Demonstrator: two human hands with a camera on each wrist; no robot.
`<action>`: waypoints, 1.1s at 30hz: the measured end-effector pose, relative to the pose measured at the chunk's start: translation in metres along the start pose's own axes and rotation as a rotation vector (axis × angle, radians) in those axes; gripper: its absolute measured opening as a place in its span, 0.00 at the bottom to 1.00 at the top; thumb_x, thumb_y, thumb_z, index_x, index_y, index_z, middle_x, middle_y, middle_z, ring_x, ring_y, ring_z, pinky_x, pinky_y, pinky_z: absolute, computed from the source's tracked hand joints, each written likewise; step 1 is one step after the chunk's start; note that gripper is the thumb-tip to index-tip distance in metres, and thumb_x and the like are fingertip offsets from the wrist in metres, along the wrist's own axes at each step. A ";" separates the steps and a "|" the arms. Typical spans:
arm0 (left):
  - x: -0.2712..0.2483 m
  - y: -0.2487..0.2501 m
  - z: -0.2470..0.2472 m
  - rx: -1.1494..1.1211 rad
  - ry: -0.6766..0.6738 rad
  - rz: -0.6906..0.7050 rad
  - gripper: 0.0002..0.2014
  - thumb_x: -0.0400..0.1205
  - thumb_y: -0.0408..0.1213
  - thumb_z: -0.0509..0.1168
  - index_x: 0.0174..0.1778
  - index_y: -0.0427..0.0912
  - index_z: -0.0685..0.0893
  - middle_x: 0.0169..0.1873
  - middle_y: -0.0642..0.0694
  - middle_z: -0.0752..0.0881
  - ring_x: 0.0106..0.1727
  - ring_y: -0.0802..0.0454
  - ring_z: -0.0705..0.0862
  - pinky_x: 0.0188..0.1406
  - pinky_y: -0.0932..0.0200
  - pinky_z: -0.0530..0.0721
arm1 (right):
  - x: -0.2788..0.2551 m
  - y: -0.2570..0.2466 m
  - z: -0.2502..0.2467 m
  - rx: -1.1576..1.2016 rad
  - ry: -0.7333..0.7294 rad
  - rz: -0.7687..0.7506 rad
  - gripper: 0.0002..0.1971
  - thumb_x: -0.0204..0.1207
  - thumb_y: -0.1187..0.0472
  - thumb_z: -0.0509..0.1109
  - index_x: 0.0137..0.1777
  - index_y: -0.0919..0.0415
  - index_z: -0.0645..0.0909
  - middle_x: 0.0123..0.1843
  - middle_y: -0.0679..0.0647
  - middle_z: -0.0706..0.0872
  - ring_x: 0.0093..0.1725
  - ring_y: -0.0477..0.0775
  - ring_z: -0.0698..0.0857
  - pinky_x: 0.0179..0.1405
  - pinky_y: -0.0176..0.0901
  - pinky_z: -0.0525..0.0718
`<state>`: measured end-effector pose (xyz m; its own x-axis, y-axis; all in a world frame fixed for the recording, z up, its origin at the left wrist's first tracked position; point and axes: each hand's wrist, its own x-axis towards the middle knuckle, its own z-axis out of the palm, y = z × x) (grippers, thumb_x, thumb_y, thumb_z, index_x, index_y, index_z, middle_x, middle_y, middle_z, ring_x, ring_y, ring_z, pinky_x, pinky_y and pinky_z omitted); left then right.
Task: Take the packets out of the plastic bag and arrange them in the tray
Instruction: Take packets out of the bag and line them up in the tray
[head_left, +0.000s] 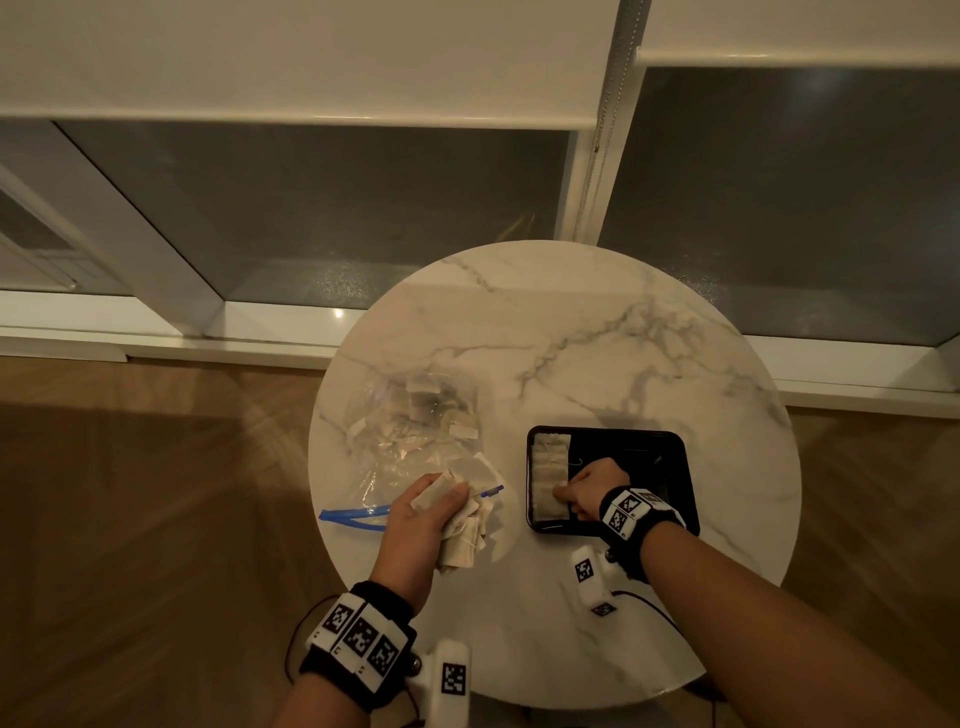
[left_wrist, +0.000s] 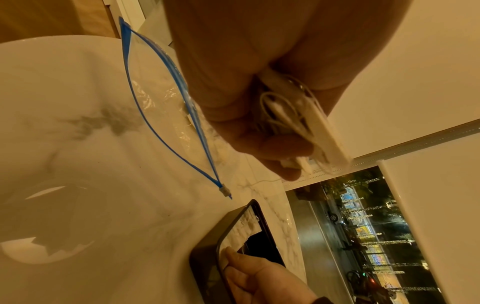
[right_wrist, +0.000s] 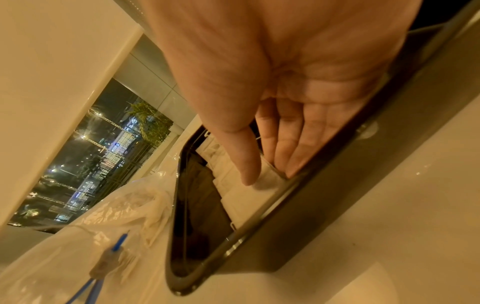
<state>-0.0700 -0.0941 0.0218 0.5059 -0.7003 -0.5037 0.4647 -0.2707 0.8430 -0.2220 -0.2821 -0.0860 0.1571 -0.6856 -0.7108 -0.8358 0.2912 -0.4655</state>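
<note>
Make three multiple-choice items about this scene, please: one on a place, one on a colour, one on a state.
1. Where in the tray do the placed packets lie?
A. left side
B. right side
C. middle

2. What colour is the plastic bag's zip strip?
A. red
B. blue
C. green

3. What does the left hand do?
A. rests flat
B. holds a bunch of packets
C. lifts the tray

Answers: 1 A, the row runs along the left wall. 2 B, blue in all views. 3 B, fingers curl round them.

No legible text, labels or numbers
</note>
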 end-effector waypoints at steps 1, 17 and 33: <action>0.000 0.000 0.000 0.001 0.002 0.002 0.14 0.85 0.30 0.66 0.51 0.18 0.75 0.37 0.28 0.83 0.37 0.36 0.82 0.29 0.52 0.85 | 0.000 0.000 0.000 -0.016 -0.002 0.010 0.12 0.61 0.56 0.85 0.35 0.63 0.88 0.29 0.57 0.90 0.32 0.56 0.91 0.38 0.51 0.92; 0.008 -0.002 -0.005 -0.004 0.017 -0.004 0.10 0.85 0.29 0.67 0.50 0.22 0.78 0.37 0.29 0.84 0.37 0.37 0.83 0.31 0.52 0.86 | 0.004 0.001 -0.002 0.075 -0.048 0.117 0.07 0.66 0.68 0.82 0.40 0.69 0.88 0.36 0.66 0.91 0.28 0.58 0.87 0.39 0.58 0.92; 0.007 0.001 -0.010 0.030 -0.011 0.011 0.12 0.85 0.31 0.66 0.51 0.22 0.78 0.37 0.32 0.84 0.37 0.38 0.84 0.33 0.50 0.87 | 0.002 0.002 0.002 0.048 -0.034 0.087 0.17 0.57 0.68 0.87 0.40 0.60 0.82 0.38 0.59 0.89 0.38 0.59 0.91 0.37 0.50 0.92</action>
<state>-0.0587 -0.0933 0.0175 0.5024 -0.7106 -0.4926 0.4370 -0.2830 0.8538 -0.2223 -0.2809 -0.0894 0.1035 -0.6332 -0.7670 -0.8212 0.3806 -0.4251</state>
